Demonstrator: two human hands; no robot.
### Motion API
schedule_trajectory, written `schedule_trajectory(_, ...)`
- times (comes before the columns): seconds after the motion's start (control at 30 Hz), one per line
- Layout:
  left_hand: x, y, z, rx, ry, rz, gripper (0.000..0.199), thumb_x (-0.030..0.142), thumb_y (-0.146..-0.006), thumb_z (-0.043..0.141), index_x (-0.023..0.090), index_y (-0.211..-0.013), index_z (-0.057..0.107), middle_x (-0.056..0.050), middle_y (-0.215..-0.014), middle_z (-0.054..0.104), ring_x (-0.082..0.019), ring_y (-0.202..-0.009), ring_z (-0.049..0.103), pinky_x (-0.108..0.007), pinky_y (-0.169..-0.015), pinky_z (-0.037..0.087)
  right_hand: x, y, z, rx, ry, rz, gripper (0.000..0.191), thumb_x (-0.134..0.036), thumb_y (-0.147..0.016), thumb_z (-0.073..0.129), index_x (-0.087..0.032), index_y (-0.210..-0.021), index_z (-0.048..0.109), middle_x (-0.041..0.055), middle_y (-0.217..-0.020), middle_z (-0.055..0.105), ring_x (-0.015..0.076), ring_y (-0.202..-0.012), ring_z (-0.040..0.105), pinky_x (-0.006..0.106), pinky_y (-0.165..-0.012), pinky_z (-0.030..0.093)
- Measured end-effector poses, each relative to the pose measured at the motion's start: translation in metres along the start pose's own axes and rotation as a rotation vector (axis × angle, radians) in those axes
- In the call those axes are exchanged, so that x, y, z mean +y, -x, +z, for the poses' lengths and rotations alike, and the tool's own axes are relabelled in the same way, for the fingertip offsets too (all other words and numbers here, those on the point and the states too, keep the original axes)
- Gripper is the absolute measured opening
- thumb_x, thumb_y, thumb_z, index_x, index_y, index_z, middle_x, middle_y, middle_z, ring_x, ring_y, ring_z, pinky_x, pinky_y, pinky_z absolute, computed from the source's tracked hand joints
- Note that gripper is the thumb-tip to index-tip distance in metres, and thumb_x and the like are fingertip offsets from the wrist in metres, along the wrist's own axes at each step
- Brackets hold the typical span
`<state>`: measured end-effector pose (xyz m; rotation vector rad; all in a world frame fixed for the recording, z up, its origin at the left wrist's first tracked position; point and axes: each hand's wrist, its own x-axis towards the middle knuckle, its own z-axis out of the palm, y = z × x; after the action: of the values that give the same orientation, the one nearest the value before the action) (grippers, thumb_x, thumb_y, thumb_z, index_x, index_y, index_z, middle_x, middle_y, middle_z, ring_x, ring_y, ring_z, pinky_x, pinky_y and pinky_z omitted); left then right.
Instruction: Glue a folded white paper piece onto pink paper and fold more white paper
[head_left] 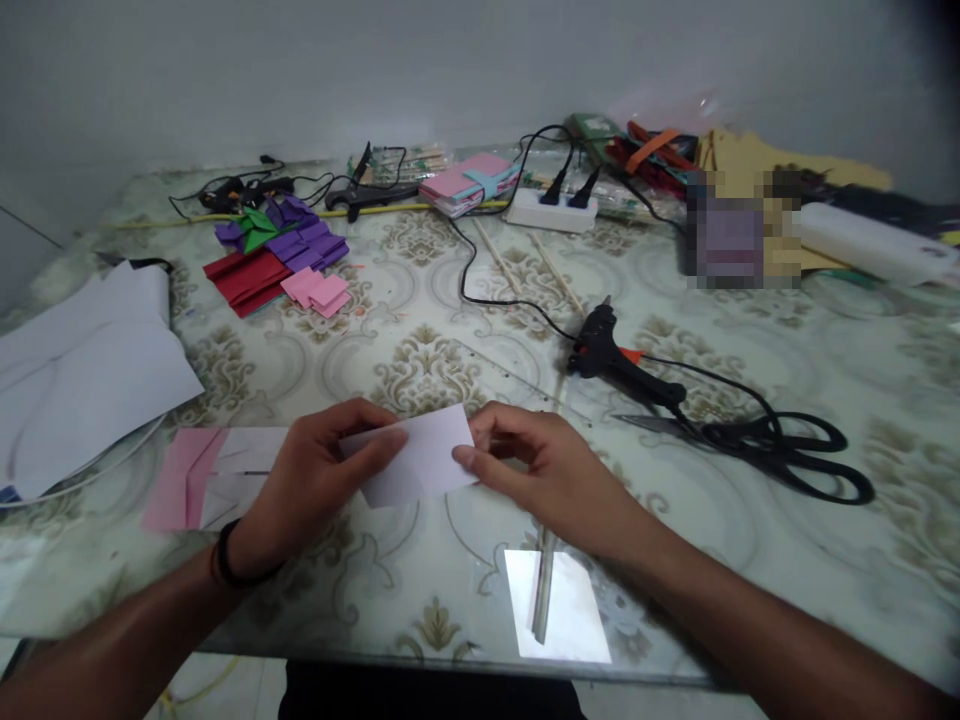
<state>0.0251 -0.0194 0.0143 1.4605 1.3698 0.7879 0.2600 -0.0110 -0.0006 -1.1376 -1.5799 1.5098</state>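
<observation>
A small white paper (427, 455) is held up between both hands above the patterned table. My left hand (319, 475) pinches its left end, thumb on top and fingers behind. At the right end, my right hand (536, 460) grips the edge between thumb and fingers. Partly under my left wrist lies a pink and white folded paper (184, 480). To the right of my right hand rest a black glue gun (622, 365) and black-handled scissors (765, 450).
Large white sheets (82, 370) lie at the left. Folded coloured papers (277, 250) sit at the back left. A white power strip (553, 210) and a pink paper bundle (472, 183) stand behind. Wooden sticks (555, 270) lie mid-table, and a cable crosses the table (420, 290).
</observation>
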Motion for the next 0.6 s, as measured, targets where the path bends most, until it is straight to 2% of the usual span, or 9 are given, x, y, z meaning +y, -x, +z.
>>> schedule_trajectory(0.13, -0.0013, 0.0002, 0.0031, -0.178, 0.024, -0.055, 0.028, 0.044, -0.090, 0.072, 0.017, -0.085, 0.070, 0.000, -0.076, 0.067, -0.011, -0.065, 0.056, -0.022, -0.057, 0.042, -0.0015, 0.0000, -0.0025, 0.083, 0.030, -0.009, 0.022, -0.037, -0.089, 0.069, -0.021, -0.078, 0.062, -0.0021, -0.071, 0.058, 0.0120, -0.064, 0.052, 0.025, -0.059, 0.043)
schedule_trajectory(0.23, -0.0031, -0.0001, 0.0046, -0.252, 0.002, -0.050, 0.028, 0.042, -0.092, 0.068, 0.016, -0.085, 0.070, -0.001, -0.076, 0.067, -0.012, -0.065, 0.056, -0.022, -0.058, 0.042, -0.0035, 0.0008, -0.0031, 0.109, 0.056, -0.028, 0.019, -0.036, -0.089, 0.069, -0.021, -0.080, 0.064, -0.0017, -0.072, 0.058, 0.0127, -0.065, 0.054, 0.026, -0.059, 0.044)
schedule_trajectory(0.3, -0.0038, -0.0006, 0.0054, -0.244, 0.002, -0.047, 0.027, 0.042, -0.093, 0.068, 0.016, -0.086, 0.070, -0.001, -0.076, 0.067, -0.012, -0.066, 0.057, -0.022, -0.058, 0.042, -0.0038, 0.0019, -0.0020, 0.092, 0.072, -0.024, 0.018, -0.037, -0.090, 0.068, -0.021, -0.082, 0.065, -0.0010, -0.073, 0.061, 0.0134, -0.066, 0.056, 0.026, -0.059, 0.045)
schedule_trajectory(0.47, -0.0024, -0.0017, 0.0068, -0.139, 0.051, -0.055, 0.027, 0.043, -0.091, 0.070, 0.016, -0.086, 0.068, 0.001, -0.073, 0.065, -0.010, -0.062, 0.053, -0.020, -0.054, 0.039, 0.0004, 0.0041, 0.0014, -0.007, 0.077, 0.045, 0.019, -0.038, -0.090, 0.070, -0.020, -0.086, 0.066, 0.0020, -0.080, 0.069, 0.0168, -0.072, 0.064, 0.028, -0.063, 0.051)
schedule_trajectory(0.6, -0.0015, -0.0005, 0.0078, -0.150, 0.045, -0.044, 0.027, 0.042, -0.092, 0.069, 0.016, -0.085, 0.064, 0.003, -0.066, 0.057, -0.009, -0.058, 0.047, -0.019, -0.050, 0.034, 0.0045, 0.0038, 0.0022, -0.021, 0.074, 0.067, 0.020, -0.038, -0.091, 0.069, -0.019, -0.091, 0.068, 0.0029, -0.082, 0.070, 0.0168, -0.072, 0.064, 0.029, -0.063, 0.052)
